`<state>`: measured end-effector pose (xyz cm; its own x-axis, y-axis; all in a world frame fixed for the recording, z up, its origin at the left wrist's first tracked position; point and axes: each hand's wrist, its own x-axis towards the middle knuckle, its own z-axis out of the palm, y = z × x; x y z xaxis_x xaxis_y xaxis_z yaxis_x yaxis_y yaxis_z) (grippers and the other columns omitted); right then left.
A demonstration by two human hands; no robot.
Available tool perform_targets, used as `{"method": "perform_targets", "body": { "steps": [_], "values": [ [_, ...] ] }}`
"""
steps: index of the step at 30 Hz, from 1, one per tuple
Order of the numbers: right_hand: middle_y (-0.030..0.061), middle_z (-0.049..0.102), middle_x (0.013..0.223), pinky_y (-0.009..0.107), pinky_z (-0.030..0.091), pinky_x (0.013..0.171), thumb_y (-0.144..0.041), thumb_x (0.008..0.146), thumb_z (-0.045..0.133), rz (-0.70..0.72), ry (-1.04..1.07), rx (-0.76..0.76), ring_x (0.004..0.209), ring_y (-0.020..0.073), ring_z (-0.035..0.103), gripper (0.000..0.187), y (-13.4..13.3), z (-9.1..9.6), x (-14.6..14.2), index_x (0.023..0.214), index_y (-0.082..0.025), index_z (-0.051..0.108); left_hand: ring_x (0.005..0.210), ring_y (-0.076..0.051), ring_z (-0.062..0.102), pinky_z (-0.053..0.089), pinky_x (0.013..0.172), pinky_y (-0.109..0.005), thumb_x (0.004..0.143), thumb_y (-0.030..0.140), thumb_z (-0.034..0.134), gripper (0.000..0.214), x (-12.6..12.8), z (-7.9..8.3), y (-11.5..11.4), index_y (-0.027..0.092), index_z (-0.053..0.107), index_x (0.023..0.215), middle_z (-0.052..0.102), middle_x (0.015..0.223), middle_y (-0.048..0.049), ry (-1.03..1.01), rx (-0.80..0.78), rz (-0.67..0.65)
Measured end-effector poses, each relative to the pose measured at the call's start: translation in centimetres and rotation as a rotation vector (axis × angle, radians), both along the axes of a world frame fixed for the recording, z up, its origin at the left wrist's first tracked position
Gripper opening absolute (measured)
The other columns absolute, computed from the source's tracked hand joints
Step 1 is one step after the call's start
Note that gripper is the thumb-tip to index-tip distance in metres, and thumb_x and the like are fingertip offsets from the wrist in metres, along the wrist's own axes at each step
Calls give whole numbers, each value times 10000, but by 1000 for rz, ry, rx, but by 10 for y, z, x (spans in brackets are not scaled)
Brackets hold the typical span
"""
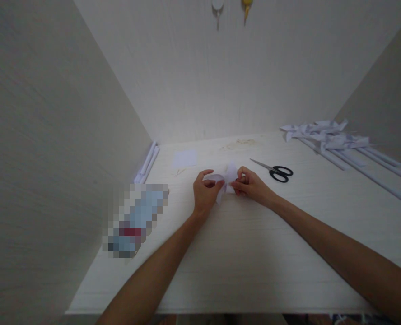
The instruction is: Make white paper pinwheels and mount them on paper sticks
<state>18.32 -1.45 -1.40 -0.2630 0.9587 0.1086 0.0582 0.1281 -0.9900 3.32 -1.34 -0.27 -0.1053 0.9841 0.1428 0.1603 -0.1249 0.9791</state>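
A small folded white paper piece (228,177) sits between both hands at the middle of the pale table (241,253). My left hand (205,192) pinches its left flap with curled fingers. My right hand (251,184) grips its right side, fingers pressed together. The paper's folds stick up above the fingers; its lower part is hidden by the hands.
Black-handled scissors (275,171) lie just right of my hands. Several finished paper pinwheels on long sticks (336,144) lie at the far right. A white paper square (184,158) and rolled paper sticks (147,163) lie at the back left. A blurred object (134,219) lies at left. Walls enclose three sides.
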Motion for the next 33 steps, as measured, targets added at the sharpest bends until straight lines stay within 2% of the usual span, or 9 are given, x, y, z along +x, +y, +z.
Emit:
{"method": "perform_targets", "body": {
  "steps": [7, 10, 18, 21, 26, 31, 33],
  "values": [
    [-97, 488, 441, 166, 202, 353, -286, 691, 536, -41, -44, 19, 356, 53, 349, 281, -2, 3, -3, 685, -225, 262, 444, -85, 513, 362, 407, -163, 549, 216, 649, 420, 0, 2, -1, 140, 526, 943, 552, 507, 42, 30, -5, -4],
    [-95, 483, 442, 172, 238, 367, -279, 686, 534, -58, -72, 38, 372, 61, 377, 279, -3, 4, -4, 680, -225, 261, 447, -85, 514, 359, 404, -160, 544, 204, 650, 419, 0, 2, -1, 139, 528, 939, 540, 500, 47, 42, -4, 8],
    [-69, 486, 485, 200, 312, 412, -246, 716, 497, -194, -176, 178, 436, 94, 450, 242, -6, -3, -7, 664, -227, 262, 468, -99, 537, 372, 416, -171, 542, 222, 654, 406, 0, 2, 0, 144, 539, 924, 552, 507, 39, 62, -7, 17],
    [-54, 490, 495, 209, 316, 428, -238, 724, 490, -252, -292, 245, 445, 100, 458, 225, -10, -1, -9, 656, -223, 276, 471, -100, 540, 379, 423, -171, 545, 216, 655, 402, 0, 2, 0, 142, 538, 923, 556, 502, 38, 52, -14, 11],
    [-36, 504, 508, 221, 330, 449, -250, 740, 484, -335, -406, 346, 457, 109, 467, 187, -12, 2, -9, 663, -218, 317, 477, -100, 542, 396, 436, -181, 534, 217, 665, 409, 1, 3, 0, 138, 545, 918, 578, 527, 25, -68, -36, -46],
    [-25, 537, 524, 230, 368, 472, -246, 747, 478, -332, -377, 338, 484, 121, 509, 182, -12, 2, -8, 667, -223, 316, 542, -99, 560, 449, 502, -210, 620, 278, 588, 180, 1, 1, 1, 134, 615, 725, 622, 632, -7, -218, -68, -128],
    [-21, 542, 532, 229, 368, 469, -249, 753, 473, -334, -394, 350, 483, 120, 506, 174, -13, 2, -8, 672, -223, 320, 548, -96, 558, 458, 522, -216, 651, 291, 557, 176, 0, 0, 2, 129, 625, 657, 622, 626, -9, -218, -62, -130]
  ]
}}
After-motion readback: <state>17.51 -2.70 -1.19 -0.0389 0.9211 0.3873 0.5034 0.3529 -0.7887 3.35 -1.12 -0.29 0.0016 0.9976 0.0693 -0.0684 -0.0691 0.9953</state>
